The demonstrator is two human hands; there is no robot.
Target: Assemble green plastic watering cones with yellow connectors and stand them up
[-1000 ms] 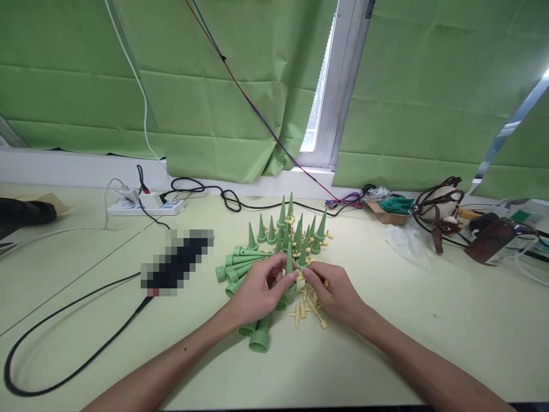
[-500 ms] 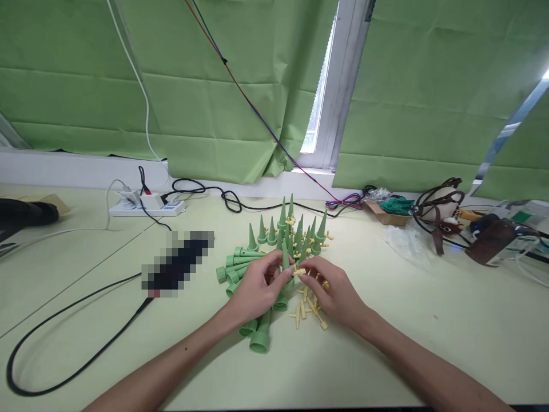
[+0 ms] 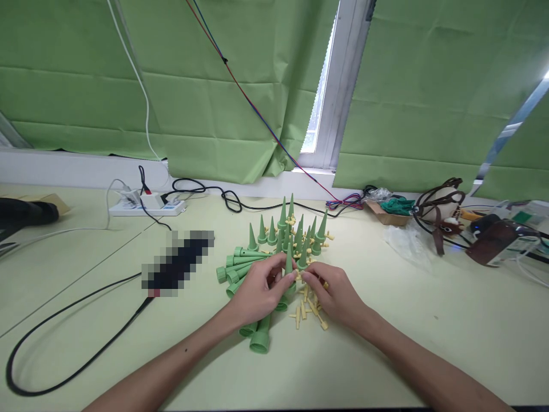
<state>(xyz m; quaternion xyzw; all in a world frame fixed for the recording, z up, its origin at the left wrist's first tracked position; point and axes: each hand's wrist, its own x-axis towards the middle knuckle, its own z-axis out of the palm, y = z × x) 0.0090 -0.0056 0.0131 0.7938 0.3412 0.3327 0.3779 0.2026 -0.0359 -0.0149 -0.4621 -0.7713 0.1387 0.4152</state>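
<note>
The left hand [image 3: 262,290] pinches a green spike [image 3: 289,264]; at its three o'clock, the right hand [image 3: 337,287] pinches a yellow fitting [image 3: 299,276], which crooked pushing could make slip.

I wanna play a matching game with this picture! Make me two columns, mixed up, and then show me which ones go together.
1. Left hand
2. Loose yellow pieces
3. Power strip
4. Cardboard box

A. White, at the back left of the table
B. Has teal stuff in it
C. Holds a green cone
D. Lying near the right hand

Pairs: 1-C, 2-D, 3-A, 4-B
</note>
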